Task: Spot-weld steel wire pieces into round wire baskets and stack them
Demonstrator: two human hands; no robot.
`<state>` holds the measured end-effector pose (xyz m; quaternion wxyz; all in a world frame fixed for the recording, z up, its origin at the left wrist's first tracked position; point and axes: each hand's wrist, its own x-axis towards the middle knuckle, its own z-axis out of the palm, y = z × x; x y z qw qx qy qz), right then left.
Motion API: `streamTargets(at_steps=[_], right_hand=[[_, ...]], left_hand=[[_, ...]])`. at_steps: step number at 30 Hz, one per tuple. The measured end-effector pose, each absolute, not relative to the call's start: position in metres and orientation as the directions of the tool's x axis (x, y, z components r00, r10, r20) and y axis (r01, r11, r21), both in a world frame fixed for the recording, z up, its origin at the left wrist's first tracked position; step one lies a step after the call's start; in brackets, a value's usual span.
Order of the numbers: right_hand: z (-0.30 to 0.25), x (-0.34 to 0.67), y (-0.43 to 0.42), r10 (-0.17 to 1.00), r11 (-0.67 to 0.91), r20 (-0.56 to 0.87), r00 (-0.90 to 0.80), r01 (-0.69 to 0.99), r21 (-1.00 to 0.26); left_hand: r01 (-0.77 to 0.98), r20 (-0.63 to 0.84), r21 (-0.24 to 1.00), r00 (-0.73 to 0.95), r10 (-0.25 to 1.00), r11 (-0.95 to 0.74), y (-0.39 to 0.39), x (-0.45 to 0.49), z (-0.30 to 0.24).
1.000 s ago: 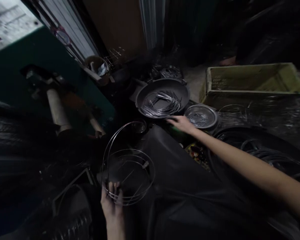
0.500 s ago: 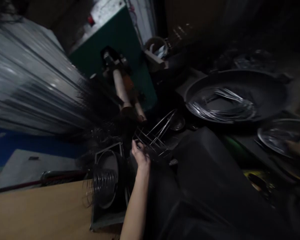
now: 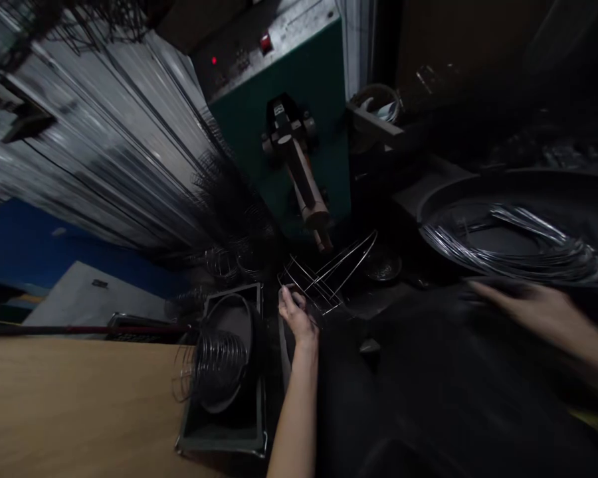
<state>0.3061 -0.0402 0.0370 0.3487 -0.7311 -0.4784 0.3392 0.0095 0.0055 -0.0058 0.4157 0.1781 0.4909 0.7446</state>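
Bright thin metal: a wire frame point(image 3: 319, 276) of bent and crossing wires, held up at the centre of the view. Left hand point(image 3: 299, 315) has it by its near left end; fingers closed on the wire, thumb uppermost. The rest of the frame runs out beyond the fingertips, up and to the right, its curved tip pointing away from the hand.

Beyond the frame, a green machine point(image 3: 239, 129); its thick copper-toned arm point(image 3: 303, 172) reaches down to just above the wires, no contact visible. Small round dish point(image 3: 383, 265) close to the frame's far tip, contents too dark to make out.

Right hand point(image 3: 538, 309) well apart from the frame, blurred, at the near rim of a wide dark pan point(image 3: 568, 199). Its fingers point leftward; cannot tell whether they are together, touch the rim or grip anything. In the pan, a curved bundle of shiny wires point(image 3: 523, 259), just past this hand.

Left of the left forearm: an open metal-edged box point(image 3: 224, 441) with a round drum inside, and a coil of wire rings point(image 3: 216, 358) jutting from the drum toward a tan wooden panel point(image 3: 80, 405). Dark cloth point(image 3: 428, 372) spreads between the two arms.
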Motion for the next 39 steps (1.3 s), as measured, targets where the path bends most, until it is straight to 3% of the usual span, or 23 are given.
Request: streamTargets(at_steps=[2,4,10,15,26,39], right_hand=[[0.034,0.266,-0.021,0.916,-0.367,-0.33,0.228,0.146,-0.919],[0.036,0.229,-0.003,0.919,-0.362,-0.362,0.157,-0.029,-0.932],[0.034,0.178,0.026,0.94,-0.263,-0.313,0.136,-0.295,-0.919],[0.036,0.165,0.027,0.904,-0.282,-0.39,0.176,-0.441,-0.852],[0.05,0.154,0.028,0.841,-0.347,-0.517,0.156,-0.577,-0.739],[0.049,0.142,0.035,0.845,-0.329,-0.517,0.14,-0.627,-0.707]], left_hand=[[-0.438,-0.146,0.884,-0.595,0.79,-0.166,0.005,0.007,-0.007],[-0.436,-0.155,0.886,-0.601,0.784,-0.159,0.004,0.004,-0.009],[-0.469,-0.211,0.874,-0.603,0.769,-0.128,0.006,-0.003,-0.018],[-0.498,-0.253,0.858,-0.619,0.743,-0.123,0.011,-0.007,-0.026],[-0.484,-0.266,0.87,-0.617,0.741,-0.091,0.014,-0.009,-0.023],[-0.493,-0.286,0.867,-0.606,0.742,-0.068,0.016,-0.012,-0.013]])
